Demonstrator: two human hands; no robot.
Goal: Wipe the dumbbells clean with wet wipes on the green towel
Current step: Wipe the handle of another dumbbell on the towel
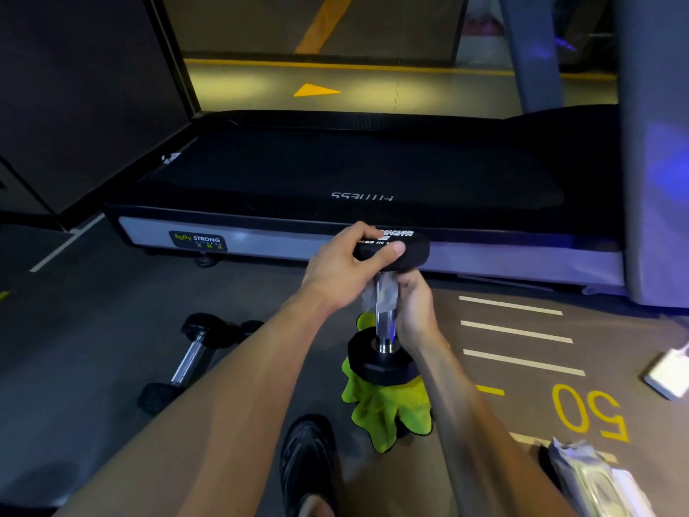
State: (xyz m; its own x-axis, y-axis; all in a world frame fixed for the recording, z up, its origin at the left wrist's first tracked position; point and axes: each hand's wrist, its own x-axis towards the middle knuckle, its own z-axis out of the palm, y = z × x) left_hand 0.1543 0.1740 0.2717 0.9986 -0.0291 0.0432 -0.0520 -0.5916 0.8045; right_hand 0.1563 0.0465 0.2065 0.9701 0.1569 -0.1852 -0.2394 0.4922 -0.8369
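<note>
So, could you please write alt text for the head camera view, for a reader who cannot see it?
A person stands a dumbbell upright on a green towel on a gym floor, the left hand gripping its top head while the right hand wraps a wet wipe around the chrome handle. A second dumbbell lies to the left, a treadmill behind.
</note>
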